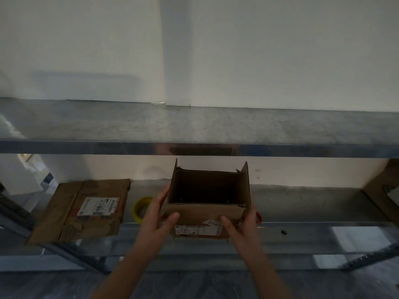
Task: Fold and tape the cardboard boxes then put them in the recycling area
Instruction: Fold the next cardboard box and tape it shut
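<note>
Two hands, one box: the open cardboard box (207, 190) is clamped between them at the front edge of the lower shelf (302, 203), mouth tipped toward the camera so you can look right in. Can't tell if it's resting on the shelf or held just off it.

The left hand (154, 221) has fingers running up the left wall and its thumb pressed on the front panel. The right hand (241, 227) mirrors that on the right wall, thumb just beside the shipping label (197, 229). My guess is the two-sided squeeze keeps it square while the flaps get sorted. Two side flaps stick up and I see nothing taped yet.

Just outside the left hand sits a yellow tape roll (141, 209), handy for the taping bit. Peeking from behind the right hand is a red ring (259, 217), maybe another roll. Further left past the tape lies a flattened box (86, 212), overhanging the shelf edge.
</note>
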`<move>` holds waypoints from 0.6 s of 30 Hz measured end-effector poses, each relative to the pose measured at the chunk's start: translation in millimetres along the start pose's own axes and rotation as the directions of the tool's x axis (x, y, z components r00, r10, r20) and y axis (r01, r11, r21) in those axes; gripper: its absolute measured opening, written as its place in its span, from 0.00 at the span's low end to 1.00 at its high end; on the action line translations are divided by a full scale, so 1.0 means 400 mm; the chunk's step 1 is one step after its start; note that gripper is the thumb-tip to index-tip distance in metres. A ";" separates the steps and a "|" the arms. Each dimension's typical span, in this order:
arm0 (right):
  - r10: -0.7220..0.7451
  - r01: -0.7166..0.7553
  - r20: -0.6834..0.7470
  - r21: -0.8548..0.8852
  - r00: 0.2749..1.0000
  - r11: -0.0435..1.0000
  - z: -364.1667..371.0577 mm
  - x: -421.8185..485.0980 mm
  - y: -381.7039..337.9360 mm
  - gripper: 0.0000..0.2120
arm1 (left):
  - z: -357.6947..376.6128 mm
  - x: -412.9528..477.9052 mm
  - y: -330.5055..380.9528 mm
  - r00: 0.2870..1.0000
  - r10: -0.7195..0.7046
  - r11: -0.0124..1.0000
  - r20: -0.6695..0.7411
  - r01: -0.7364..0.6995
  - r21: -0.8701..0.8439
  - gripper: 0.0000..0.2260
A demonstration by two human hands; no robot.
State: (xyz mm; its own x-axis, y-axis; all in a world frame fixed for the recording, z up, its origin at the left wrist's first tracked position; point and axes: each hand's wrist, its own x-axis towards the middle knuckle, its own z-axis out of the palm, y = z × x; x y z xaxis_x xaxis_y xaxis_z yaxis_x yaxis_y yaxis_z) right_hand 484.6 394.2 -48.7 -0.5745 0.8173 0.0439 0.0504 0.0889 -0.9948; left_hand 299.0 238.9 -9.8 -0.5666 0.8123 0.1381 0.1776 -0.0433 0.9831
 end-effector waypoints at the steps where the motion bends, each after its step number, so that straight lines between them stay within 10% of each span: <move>1: 0.001 -0.001 0.002 0.016 1.000 1.000 -0.004 0.002 -0.005 0.45 | -0.006 0.009 0.011 0.999 0.030 0.999 -0.020 -0.029 0.032 0.25; 7: -0.020 0.019 0.051 0.022 0.999 1.000 -0.044 0.027 -0.040 0.41 | -0.049 0.133 0.100 0.976 0.219 0.895 0.010 -0.205 0.397 0.12; 18: -0.106 0.098 0.207 0.047 0.973 0.994 -0.084 0.065 -0.140 0.37 | -0.094 0.181 0.140 0.977 -0.121 0.948 0.178 0.061 0.313 0.17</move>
State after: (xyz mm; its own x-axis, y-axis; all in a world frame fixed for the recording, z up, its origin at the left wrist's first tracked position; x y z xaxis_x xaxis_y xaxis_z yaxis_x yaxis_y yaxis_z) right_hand 494.3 429.6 11.2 -0.7329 0.6680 0.1287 -0.0446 0.1416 -0.9889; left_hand 237.6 273.6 59.6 -0.4321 0.9018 -0.0057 0.3852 0.1903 0.9030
